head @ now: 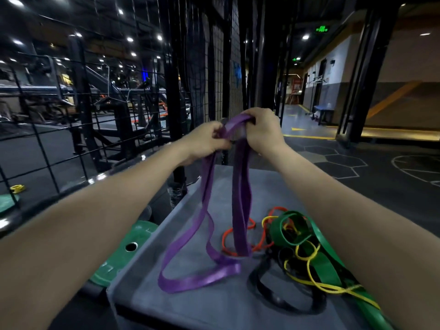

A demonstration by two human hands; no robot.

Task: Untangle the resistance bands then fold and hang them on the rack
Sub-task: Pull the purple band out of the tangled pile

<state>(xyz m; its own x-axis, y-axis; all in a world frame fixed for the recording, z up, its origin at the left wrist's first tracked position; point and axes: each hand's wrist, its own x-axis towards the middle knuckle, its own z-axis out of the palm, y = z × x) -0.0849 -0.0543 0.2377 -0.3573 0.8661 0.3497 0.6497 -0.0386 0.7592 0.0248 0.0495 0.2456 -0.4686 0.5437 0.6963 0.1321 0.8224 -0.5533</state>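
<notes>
Open floor out at 2 o'clock, wire rack (pixel 214 67) close at 12. Left hand (pixel 206 141) and right hand (pixel 260 129) both grip purple band (pixel 240 186) above grey box (pixel 166 234).

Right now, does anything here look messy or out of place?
Yes: beside the purple band held by both hands, the green, yellow, orange and black bands lie knotted together in a heap on the grey box.
</notes>
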